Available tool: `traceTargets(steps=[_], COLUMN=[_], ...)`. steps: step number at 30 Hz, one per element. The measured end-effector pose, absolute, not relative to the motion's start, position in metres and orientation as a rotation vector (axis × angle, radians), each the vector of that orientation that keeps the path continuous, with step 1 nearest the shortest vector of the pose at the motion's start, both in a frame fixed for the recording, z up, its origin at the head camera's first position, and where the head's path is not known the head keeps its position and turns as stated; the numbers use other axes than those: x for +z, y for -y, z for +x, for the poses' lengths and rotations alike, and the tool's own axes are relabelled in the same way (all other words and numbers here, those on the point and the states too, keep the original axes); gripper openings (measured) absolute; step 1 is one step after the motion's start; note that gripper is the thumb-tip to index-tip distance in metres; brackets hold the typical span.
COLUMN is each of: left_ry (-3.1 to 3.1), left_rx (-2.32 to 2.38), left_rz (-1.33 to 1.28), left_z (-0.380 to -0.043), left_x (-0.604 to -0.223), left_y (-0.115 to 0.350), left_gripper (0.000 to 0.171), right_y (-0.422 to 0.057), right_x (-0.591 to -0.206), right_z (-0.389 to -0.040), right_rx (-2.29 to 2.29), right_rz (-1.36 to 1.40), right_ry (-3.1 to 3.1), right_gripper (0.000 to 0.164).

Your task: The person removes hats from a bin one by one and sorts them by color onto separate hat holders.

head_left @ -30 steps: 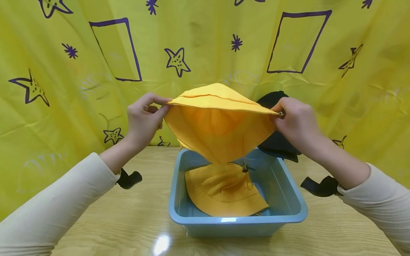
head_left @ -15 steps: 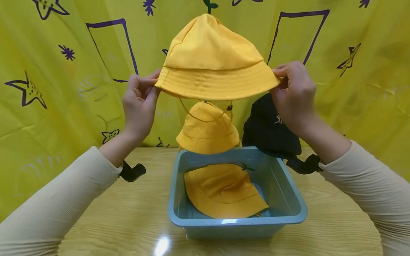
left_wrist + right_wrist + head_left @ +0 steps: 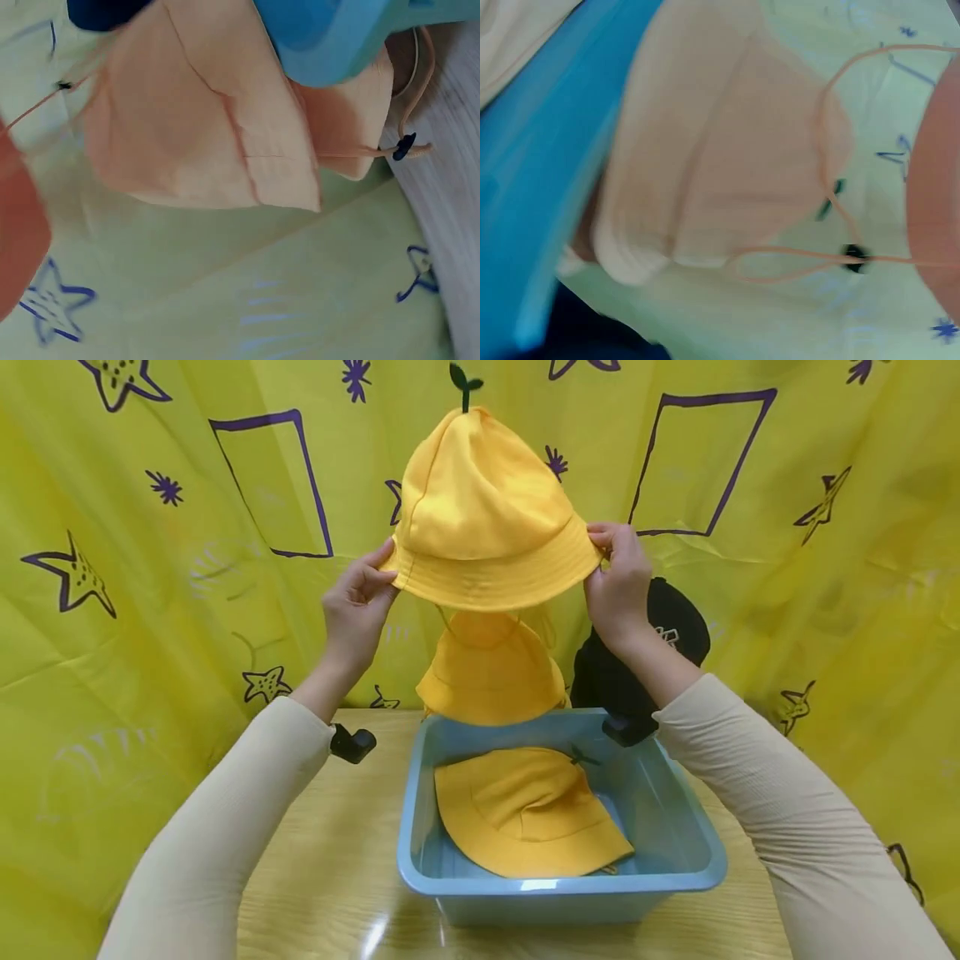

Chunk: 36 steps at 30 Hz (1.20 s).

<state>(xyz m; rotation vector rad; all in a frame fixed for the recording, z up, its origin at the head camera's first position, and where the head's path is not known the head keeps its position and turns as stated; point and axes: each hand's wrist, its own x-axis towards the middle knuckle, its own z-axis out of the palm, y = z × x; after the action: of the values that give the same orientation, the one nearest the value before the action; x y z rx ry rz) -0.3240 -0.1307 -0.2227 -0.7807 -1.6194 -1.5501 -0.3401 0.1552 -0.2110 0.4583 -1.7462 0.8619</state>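
Observation:
A yellow bucket hat (image 3: 487,502) with a green sprout on its crown is held up above the blue bin (image 3: 562,887). My left hand (image 3: 360,602) pinches the left end of its brim; my right hand (image 3: 621,577) pinches the right end. The crown points up, and a chin cord loops beneath. In the right wrist view a cord toggle (image 3: 855,258) hangs beside the held hat's brim (image 3: 939,187). Inside the bin lies another yellow hat (image 3: 525,814), flattened on its side. A third yellow hat (image 3: 487,681) stands behind the bin, its top hidden by the held one.
A black cap (image 3: 678,618) with a light emblem is at the back right, partly covered by my right arm. Behind everything hangs a yellow curtain (image 3: 247,610) with purple drawings. The bin stands on a light wooden table (image 3: 322,860).
The hat has risen and turned from showing its underside to standing crown up, its sprout now visible. In the last half second it shifted slightly away from me, and my hands drew closer together.

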Motion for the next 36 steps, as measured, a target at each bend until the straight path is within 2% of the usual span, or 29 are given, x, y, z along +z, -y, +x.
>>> traceTargets(steps=[3, 6, 10, 18, 27, 36], left_ry=[1.679, 1.741, 1.824, 1.944, 2.079, 2.201], left_rx=[-1.572, -1.596, -1.643, -1.619, -1.617, -1.565], left_rz=[-0.681, -0.613, -0.563, -0.505, -0.514, -0.545], left_z=[-0.338, -0.349, -0.358, -0.358, -0.352, -0.357], left_x=[-0.241, -0.258, -0.279, -0.313, -0.349, -0.381], left_y=[0.133, 0.134, 0.134, 0.137, 0.147, 0.143], left_gripper=[0.003, 0.01, 0.011, 0.002, 0.006, 0.004], right_y=[-0.155, -0.155, -0.157, -0.163, -0.164, -0.166], right_x=[-0.23, -0.249, -0.269, -0.3, -0.311, -0.326], right_z=[-0.351, -0.36, -0.365, -0.354, -0.335, -0.338], right_rx=[0.855, 0.859, 0.845, 0.766, 0.595, 0.412], right_rz=[0.419, 0.39, 0.361, 0.362, 0.498, 0.531], right_ry=[1.834, 1.896, 1.977, 2.285, 2.596, 2.752], right_gripper=[0.01, 0.009, 0.01, 0.013, 0.008, 0.012])
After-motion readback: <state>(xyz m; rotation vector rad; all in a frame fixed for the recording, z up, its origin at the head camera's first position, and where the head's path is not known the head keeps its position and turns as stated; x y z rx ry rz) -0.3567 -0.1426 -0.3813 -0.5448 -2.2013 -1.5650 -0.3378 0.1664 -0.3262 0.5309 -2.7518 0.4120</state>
